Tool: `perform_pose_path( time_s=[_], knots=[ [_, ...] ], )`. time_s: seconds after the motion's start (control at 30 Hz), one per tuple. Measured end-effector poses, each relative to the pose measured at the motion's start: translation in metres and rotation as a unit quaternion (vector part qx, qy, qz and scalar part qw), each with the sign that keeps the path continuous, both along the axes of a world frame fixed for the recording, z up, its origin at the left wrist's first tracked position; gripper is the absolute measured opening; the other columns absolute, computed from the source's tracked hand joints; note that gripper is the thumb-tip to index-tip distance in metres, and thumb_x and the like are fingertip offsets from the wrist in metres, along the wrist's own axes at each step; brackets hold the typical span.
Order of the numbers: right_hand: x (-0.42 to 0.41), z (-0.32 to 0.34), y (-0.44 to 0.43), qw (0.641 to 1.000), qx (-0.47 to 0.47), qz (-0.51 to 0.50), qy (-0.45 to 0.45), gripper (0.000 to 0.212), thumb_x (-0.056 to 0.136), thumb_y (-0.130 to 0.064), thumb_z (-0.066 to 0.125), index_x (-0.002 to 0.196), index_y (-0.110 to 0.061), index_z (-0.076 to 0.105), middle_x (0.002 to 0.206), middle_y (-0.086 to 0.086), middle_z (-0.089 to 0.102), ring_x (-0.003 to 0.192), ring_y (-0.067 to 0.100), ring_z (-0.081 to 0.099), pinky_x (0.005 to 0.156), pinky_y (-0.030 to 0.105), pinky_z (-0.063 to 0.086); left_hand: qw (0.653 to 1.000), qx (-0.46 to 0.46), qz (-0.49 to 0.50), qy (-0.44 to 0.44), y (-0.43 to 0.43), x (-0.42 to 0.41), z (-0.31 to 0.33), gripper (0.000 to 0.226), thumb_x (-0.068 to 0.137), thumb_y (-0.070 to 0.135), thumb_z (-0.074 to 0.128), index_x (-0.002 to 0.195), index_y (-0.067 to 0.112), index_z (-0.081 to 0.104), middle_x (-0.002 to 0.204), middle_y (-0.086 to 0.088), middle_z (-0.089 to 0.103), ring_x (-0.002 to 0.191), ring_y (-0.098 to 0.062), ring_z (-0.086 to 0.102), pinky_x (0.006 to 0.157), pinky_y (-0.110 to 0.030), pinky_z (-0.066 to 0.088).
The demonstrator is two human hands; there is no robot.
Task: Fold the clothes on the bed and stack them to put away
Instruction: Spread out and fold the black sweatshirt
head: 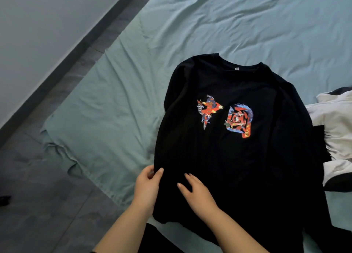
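Pale green bedsheet point(228, 24), wrinkled in long soft folds, covers a bed that fills most of the view, seen from above and at a slant. Along the left runs a strip of dark grey floor point(47, 205), and beyond it a light wall point(38, 24) with a dark baseboard. Spread flat on the sheet, front side up, lies a black long-sleeved shirt point(238, 167) — its round neckline points away from the viewer, toward the top of the picture, and its hem lies nearest the viewer. Two colourful prints point(224, 117) in red, orange and blue sit side by side across the chest. Both hands reach in from the bottom edge at the shirt's lower left side. The left hand point(147, 188) grasps the shirt's left edge, thumb on top of the cloth and fingers curled beneath it. The right hand point(196, 193) rests flat on the black fabric just beside it, fingers straight and slightly spread, holding nothing. At the right edge, touching the shirt's far side, lies a crumpled heap of white and black clothing point(335, 130).
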State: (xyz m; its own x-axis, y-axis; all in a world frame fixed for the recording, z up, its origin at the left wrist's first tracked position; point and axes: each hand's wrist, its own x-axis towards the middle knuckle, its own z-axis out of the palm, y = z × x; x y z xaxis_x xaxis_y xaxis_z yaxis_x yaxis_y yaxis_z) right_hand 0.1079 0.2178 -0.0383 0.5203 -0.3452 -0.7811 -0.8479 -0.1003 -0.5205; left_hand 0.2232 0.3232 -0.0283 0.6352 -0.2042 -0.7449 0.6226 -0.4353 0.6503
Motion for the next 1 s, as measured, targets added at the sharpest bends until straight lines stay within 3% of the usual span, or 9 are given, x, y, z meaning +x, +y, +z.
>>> perform_pose_path(
  time_s=[0.13, 0.2, 0.27, 0.33, 0.5, 0.63, 0.8, 0.9, 1.0],
  knots=[
    [0.014, 0.012, -0.004, 0.994, 0.024, -0.1, -0.049, 0.058, 0.088, -0.06, 0.051, 0.138, -0.029, 0.048, 0.14, -0.009, 0.051, 0.128, 0.007, 0.047, 0.104, 0.023, 0.038, 0.999, 0.011, -0.02, -0.043, -0.002, 0.008, 0.016, 0.012, 0.093, 0.012, 0.059, 0.097, 0.017, 0.07, 0.094, -0.003, 0.075, 0.091, -0.015, 0.071, 0.081, -0.03, 0.054],
    [0.026, 0.019, 0.0, 0.965, 0.131, -0.202, -0.099, 0.055, 0.083, -0.055, 0.062, 0.132, -0.033, 0.052, 0.129, -0.01, 0.06, 0.115, 0.002, 0.056, 0.092, 0.013, 0.043, 0.996, -0.015, -0.093, 0.003, -0.01, -0.001, 0.022, 0.018, 0.095, 0.011, 0.055, 0.102, 0.018, 0.07, 0.094, -0.003, 0.075, 0.091, -0.017, 0.07, 0.081, -0.03, 0.054],
    [0.035, 0.019, 0.003, 0.933, 0.18, -0.283, -0.127, 0.044, 0.086, -0.038, 0.067, 0.127, -0.028, 0.054, 0.117, -0.007, 0.066, 0.105, 0.005, 0.063, 0.088, 0.017, 0.05, 0.978, -0.039, -0.171, 0.109, -0.019, -0.012, 0.026, 0.023, 0.097, 0.014, 0.051, 0.107, 0.023, 0.069, 0.097, 0.001, 0.075, 0.089, -0.014, 0.072, 0.071, -0.025, 0.055],
    [0.035, 0.013, -0.003, 0.932, 0.091, -0.335, -0.101, 0.026, 0.093, -0.018, 0.059, 0.119, -0.018, 0.059, 0.107, 0.0, 0.069, 0.101, 0.012, 0.065, 0.089, 0.025, 0.053, 0.972, -0.045, -0.16, 0.168, -0.023, -0.013, 0.022, 0.022, 0.097, 0.016, 0.051, 0.107, 0.025, 0.069, 0.103, 0.001, 0.074, 0.087, -0.015, 0.073, 0.065, -0.026, 0.057],
    [0.007, -0.002, -0.024, 0.944, -0.003, -0.33, -0.019, 0.027, 0.098, -0.017, 0.046, 0.121, -0.019, 0.062, 0.11, -0.003, 0.066, 0.104, 0.015, 0.062, 0.097, 0.038, 0.05, 0.995, 0.091, -0.029, 0.028, -0.036, 0.017, -0.022, 0.023, 0.092, 0.017, 0.063, 0.112, 0.008, 0.058, 0.106, -0.008, 0.063, 0.077, -0.02, 0.062, 0.053, -0.021, 0.05],
    [-0.001, -0.013, -0.021, 0.954, -0.011, -0.301, 0.005, 0.027, 0.098, -0.021, 0.048, 0.121, -0.019, 0.062, 0.107, -0.004, 0.068, 0.101, 0.014, 0.064, 0.095, 0.039, 0.051, 0.972, 0.128, -0.189, 0.06, -0.05, 0.02, -0.052, 0.032, 0.085, 0.027, 0.072, 0.105, 0.003, 0.063, 0.102, -0.014, 0.071, 0.093, -0.031, 0.067, 0.085, -0.039, 0.055],
    [0.013, -0.01, -0.008, 0.958, -0.063, -0.281, -0.004, 0.048, 0.097, -0.013, 0.046, 0.142, -0.027, 0.041, 0.124, -0.008, 0.058, 0.106, 0.009, 0.057, 0.088, 0.024, 0.048, 0.988, 0.077, -0.107, 0.081, -0.034, 0.048, -0.049, 0.018, 0.096, 0.021, 0.05, 0.111, 0.012, 0.055, 0.111, -0.012, 0.064, 0.102, -0.03, 0.063, 0.094, -0.048, 0.052],
    [0.043, 0.0, 0.007, 0.967, -0.186, -0.17, 0.031, 0.065, 0.093, -0.007, 0.047, 0.151, -0.027, 0.024, 0.149, -0.006, 0.037, 0.124, 0.015, 0.045, 0.098, 0.028, 0.042, 0.988, 0.083, -0.127, 0.026, -0.008, 0.09, -0.032, 0.018, 0.097, 0.024, 0.051, 0.107, 0.009, 0.053, 0.11, -0.013, 0.063, 0.104, -0.029, 0.061, 0.095, -0.046, 0.05],
    [0.085, 0.012, 0.026, 0.941, -0.326, -0.087, -0.034, 0.058, 0.092, -0.014, 0.053, 0.146, -0.024, 0.036, 0.151, -0.011, 0.033, 0.138, 0.013, 0.03, 0.113, 0.033, 0.03, 0.989, 0.072, -0.127, -0.033, 0.01, 0.144, -0.009, 0.018, 0.096, 0.026, 0.056, 0.102, 0.009, 0.055, 0.098, -0.008, 0.065, 0.09, -0.023, 0.062, 0.083, -0.035, 0.05]
  ],
)
